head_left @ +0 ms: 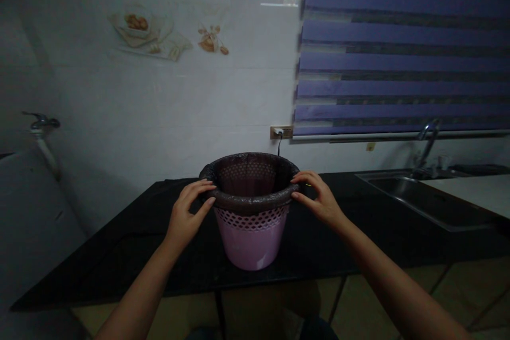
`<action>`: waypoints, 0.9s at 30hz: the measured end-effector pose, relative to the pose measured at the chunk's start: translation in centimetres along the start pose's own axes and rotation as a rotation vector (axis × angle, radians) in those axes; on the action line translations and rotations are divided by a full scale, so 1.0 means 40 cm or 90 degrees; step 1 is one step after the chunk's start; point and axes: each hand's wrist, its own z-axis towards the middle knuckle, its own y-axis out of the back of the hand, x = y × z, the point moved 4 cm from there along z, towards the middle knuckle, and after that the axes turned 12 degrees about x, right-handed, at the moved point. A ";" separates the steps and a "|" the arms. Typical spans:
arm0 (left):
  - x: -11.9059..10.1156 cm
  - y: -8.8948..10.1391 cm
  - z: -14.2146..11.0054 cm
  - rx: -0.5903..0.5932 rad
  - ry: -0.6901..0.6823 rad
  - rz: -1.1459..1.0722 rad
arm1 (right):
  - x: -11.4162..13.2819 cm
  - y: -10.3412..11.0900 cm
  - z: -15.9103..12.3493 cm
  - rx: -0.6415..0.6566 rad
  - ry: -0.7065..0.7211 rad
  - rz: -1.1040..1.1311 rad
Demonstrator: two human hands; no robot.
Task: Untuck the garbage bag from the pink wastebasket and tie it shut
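Note:
A pink trash can point(253, 244) with a lattice band below its rim stands upright on the black countertop. A dark trash bag point(252, 203) lines it, its edge folded outward over the rim all the way round. At the left side of the rim, my left hand point(188, 210) holds the folded bag edge, fingers on top and thumb lower down. My right hand point(322, 201) grips the same edge on the opposite side, thumb and fingers around the roll. Through the thin film, the lattice shows inside the can.
Behind the can is a tiled wall with a socket point(281, 132) and a plugged-in cord. To the right are a metal sink point(430, 199) and a faucet point(428, 146). A wall tap point(42, 121) is at far left. The countertop point(139, 260) has its front edge near me.

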 end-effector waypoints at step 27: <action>-0.006 0.006 0.024 -0.027 -0.055 0.082 | 0.010 0.011 0.019 0.000 0.002 0.019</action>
